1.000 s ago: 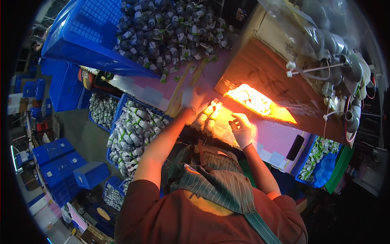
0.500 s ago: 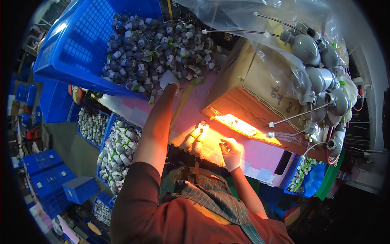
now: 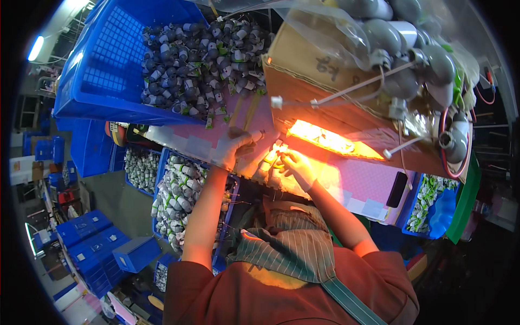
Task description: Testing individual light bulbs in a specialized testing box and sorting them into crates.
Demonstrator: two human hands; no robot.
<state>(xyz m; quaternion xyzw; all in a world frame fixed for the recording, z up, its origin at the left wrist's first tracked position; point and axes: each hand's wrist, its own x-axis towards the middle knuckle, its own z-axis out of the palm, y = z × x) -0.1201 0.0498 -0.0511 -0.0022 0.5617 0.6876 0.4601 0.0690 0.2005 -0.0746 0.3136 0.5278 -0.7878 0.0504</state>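
Observation:
My left hand point(image 3: 234, 149), in a pale glove, is closed around a small grey-and-white bulb-shaped piece point(image 3: 258, 137), one end of which sticks out past the fingers. My right hand point(image 3: 299, 169), gloved too, has its fingers pinched together beside a few similar pieces point(image 3: 265, 166) at the table's near edge. Strong orange light washes out those fingertips, so what is between them cannot be made out. Beyond the left hand, a large heap of grey-and-white bulb-shaped pieces point(image 3: 203, 70) spills from a tipped blue crate point(image 3: 89, 103) onto the pink tabletop point(image 3: 176, 135).
A cardboard box point(image 3: 319, 103) with a brightly lit slot point(image 3: 322, 136) stands across the table. Larger grey bulb-shaped units with cables point(image 3: 401, 84) sit on it. A black phone point(image 3: 397, 189) lies at right. Filled blue crates point(image 3: 176, 197) stand below left; another blue bin point(image 3: 428, 208) is at right.
My left hand has come back from the heap toward the near edge with a bulb-shaped piece. My right hand has moved left to the lit pieces. The view has shifted slightly.

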